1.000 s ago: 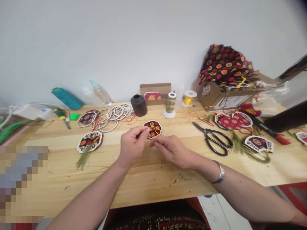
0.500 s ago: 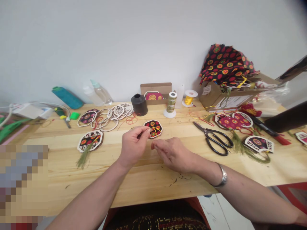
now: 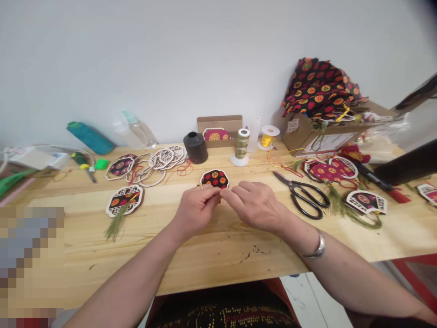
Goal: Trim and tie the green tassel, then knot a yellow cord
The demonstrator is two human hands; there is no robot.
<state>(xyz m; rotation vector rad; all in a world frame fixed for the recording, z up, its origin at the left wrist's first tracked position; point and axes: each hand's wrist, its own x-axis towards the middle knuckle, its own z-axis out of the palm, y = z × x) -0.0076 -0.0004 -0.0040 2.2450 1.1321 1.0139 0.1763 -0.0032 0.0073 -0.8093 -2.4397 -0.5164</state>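
Observation:
My left hand (image 3: pixel 196 210) and my right hand (image 3: pixel 256 204) meet fingertip to fingertip just in front of a small octagonal ornament (image 3: pixel 214 178) of black cloth with red and orange dots, lying on the wooden table (image 3: pixel 205 246). Both hands are pinched closed. A thin yellow cord end shows by my left fingers near the ornament's left edge; what exactly each pinch holds is too small to make out. A silver bracelet is on my right wrist.
Black scissors (image 3: pixel 303 197) lie to the right. More ornaments with green tassels (image 3: pixel 124 200) (image 3: pixel 367 202), wooden frames (image 3: pixel 160 161), thread spools (image 3: pixel 195 147) (image 3: pixel 242 145) (image 3: pixel 268 137) and a cardboard box of patterned cloth (image 3: pixel 321 118) line the back. Bottles (image 3: pixel 136 130) stand at the left.
My right hand moved up and left to meet my left fingers at the ornament. The yellow cord loop that lay across the ornament is gone from its face.

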